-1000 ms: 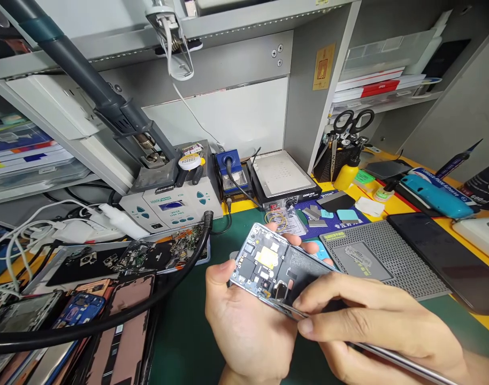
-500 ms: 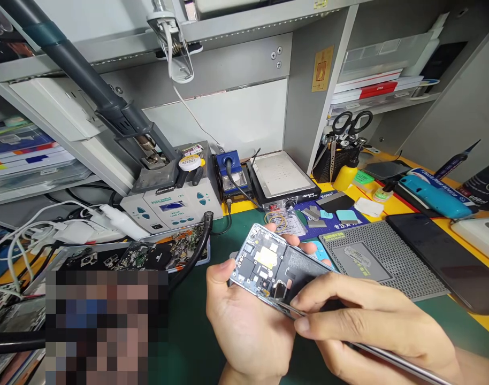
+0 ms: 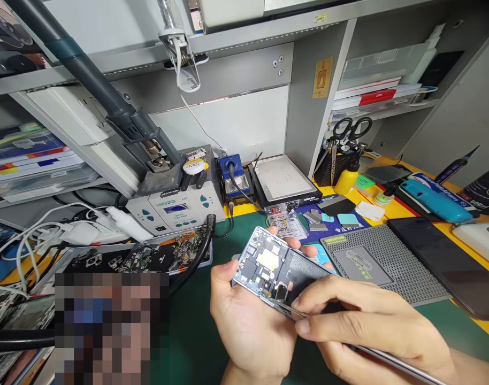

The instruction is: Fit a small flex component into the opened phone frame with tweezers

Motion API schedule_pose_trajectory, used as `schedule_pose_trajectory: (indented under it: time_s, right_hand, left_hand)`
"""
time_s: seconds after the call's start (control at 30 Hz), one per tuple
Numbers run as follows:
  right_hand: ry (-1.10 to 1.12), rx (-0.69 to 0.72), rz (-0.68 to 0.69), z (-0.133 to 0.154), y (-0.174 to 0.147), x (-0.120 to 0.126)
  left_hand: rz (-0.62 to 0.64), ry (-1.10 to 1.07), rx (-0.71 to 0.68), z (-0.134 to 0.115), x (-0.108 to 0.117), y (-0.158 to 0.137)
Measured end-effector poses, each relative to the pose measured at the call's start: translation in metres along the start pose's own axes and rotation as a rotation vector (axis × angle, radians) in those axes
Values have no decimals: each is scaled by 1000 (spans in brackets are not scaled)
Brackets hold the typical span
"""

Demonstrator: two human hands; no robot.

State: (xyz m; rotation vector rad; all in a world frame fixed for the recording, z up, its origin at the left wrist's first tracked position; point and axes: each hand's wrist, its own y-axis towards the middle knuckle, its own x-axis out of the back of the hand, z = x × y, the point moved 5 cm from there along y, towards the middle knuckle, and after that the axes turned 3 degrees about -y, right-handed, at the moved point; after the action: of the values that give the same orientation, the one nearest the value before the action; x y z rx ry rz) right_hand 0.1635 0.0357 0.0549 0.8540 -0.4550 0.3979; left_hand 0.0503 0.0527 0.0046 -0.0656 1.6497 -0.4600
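Note:
My left hand (image 3: 254, 326) holds an opened phone (image 3: 264, 270) from below, its thumb on the near left edge and fingertips showing along the far edge. The phone's bare inside faces up, with dark covers, a pale yellow-white patch and small parts. My right hand (image 3: 365, 321) pinches slim metal tweezers (image 3: 400, 364) between thumb and fingers. Their tips meet the phone's near edge, beside a dark oblong part. The fingers of my right hand cover the phone's lower end.
A hot-air station (image 3: 176, 208), a soldering iron stand (image 3: 232, 176) and a heating plate (image 3: 284, 179) stand behind. On the right are a perforated metal mat (image 3: 421, 286) and a dark phone (image 3: 441, 267). A tray of circuit boards (image 3: 148, 256) lies left, with a black hose (image 3: 200, 262) over it.
The whole view has shifted slightly, so the bench sits a little lower and further right. Both hands, the phone and the tweezers keep nearly the same pose.

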Motion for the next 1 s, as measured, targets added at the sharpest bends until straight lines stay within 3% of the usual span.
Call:
schedule_pose_trajectory:
  time_s: [0.37, 0.7, 1.0]
  right_hand:
    - [35, -52, -99, -3, -6, -4]
    - [54, -1, -17, -4, -10, -2]
    - [22, -51, -147, -3, -4, -5]
  left_hand:
    - [-48, 50, -41, -4, 1, -1]
    - [-72, 32, 7, -1, 2, 3]
    - [-74, 74, -44, -3, 4, 2]
